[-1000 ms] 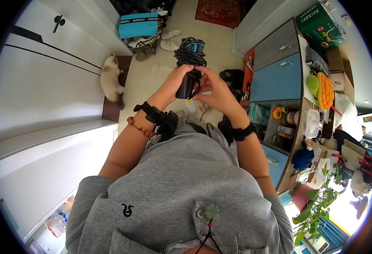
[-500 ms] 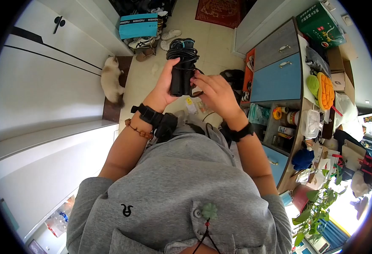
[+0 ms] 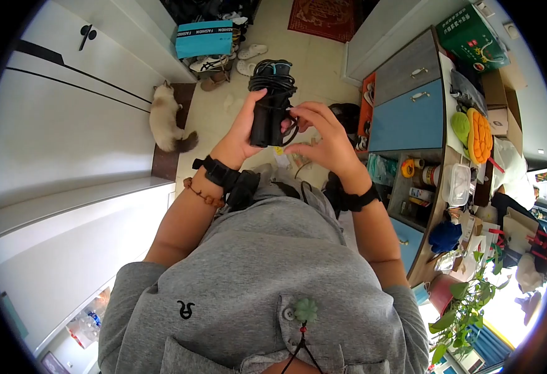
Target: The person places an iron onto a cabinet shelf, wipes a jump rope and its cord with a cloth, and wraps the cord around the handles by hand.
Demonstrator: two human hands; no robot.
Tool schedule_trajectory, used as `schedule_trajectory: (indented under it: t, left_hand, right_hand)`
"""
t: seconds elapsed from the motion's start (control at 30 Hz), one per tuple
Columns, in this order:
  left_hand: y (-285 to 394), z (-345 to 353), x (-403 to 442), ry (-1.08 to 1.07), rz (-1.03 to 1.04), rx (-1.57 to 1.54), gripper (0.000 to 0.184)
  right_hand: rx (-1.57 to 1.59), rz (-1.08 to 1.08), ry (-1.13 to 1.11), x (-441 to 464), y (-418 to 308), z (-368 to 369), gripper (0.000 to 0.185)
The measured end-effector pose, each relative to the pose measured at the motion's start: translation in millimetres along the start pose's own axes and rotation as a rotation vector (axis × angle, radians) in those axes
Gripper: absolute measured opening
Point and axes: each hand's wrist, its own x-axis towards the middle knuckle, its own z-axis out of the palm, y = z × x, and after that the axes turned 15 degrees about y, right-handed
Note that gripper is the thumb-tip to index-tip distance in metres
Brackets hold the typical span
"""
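My left hand (image 3: 243, 126) is closed around a black, rounded device (image 3: 267, 121), whose exact kind I cannot make out. A black cable (image 3: 272, 82) is wound in several turns round its far end. One cable loop (image 3: 293, 129) hangs off the device's right side. Beside that loop is my right hand (image 3: 328, 142), thumb and fingers apart. Its fingertips are close to the device's side; whether they touch the cable I cannot tell. Both wrists wear black straps.
A cat (image 3: 167, 118) lies by the white cabinet (image 3: 68, 137) on the left. Shoes (image 3: 211, 64) and a blue box (image 3: 204, 39) are ahead. On the right stands a blue and grey cabinet (image 3: 407, 115) with cluttered shelves and a plant (image 3: 466, 299).
My right hand has opened, its thumb moving away from the fingers and the cable loop. The device has shifted slightly towards me. The cat's tail has swung out to the right.
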Motion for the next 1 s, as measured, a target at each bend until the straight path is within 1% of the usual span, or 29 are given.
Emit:
schedule_trajectory:
  t: [0.13,0.2,0.23,0.33,0.4,0.5,0.6,0.63,0.7,0.8,0.83,0.93,1.0]
  left_hand:
    - [2,10,-8,0.078,-0.023,-0.118,0.045]
    - [4,4,-3,-0.016,-0.047,-0.080,0.045]
    - [5,2,-2,-0.062,-0.059,-0.061,0.045]
    - [1,18,-10,0.057,-0.046,-0.030,0.045]
    - [1,17,-9,0.061,-0.029,0.017,0.047]
    - [-3,12,-3,0.053,-0.014,0.073,0.049]
    - [-7,5,3,0.023,-0.045,0.122,0.050]
    - [-6,5,4,0.009,-0.064,0.140,0.051]
    - [-5,16,-2,0.057,-0.045,0.079,0.051]
    - [-5,20,-4,0.107,-0.052,0.034,0.051]
    - [-5,18,-2,0.120,-0.059,0.028,0.051]
    - [-7,4,7,0.022,-0.075,0.084,0.050]
    - [-11,2,10,0.050,-0.044,0.120,0.048]
  right_hand:
    - [-0.113,-0.206,0.010,-8,4,-1,0.056]
    - [-0.145,-0.272,0.057,-6,6,2,0.054]
    - [-0.185,-0.335,0.044,-3,7,2,0.052]
    - [-0.318,-0.521,0.022,0,7,1,0.049]
    - [-0.436,-0.635,0.035,-2,3,3,0.048]
    - [-0.519,-0.656,0.110,-5,9,8,0.048]
    - [-0.512,-0.578,0.176,-13,19,10,0.047]
    - [-0.496,-0.600,0.147,-15,23,8,0.047]
    - [-0.466,-0.645,0.091,-17,26,3,0.046]
    - [-0.565,-0.689,0.062,-21,18,3,0.046]
    - [-0.614,-0.671,0.060,-21,18,4,0.045]
    - [-0.733,-0.606,0.077,-26,26,7,0.043]
    - [-0.765,-0.559,0.111,-27,31,12,0.040]
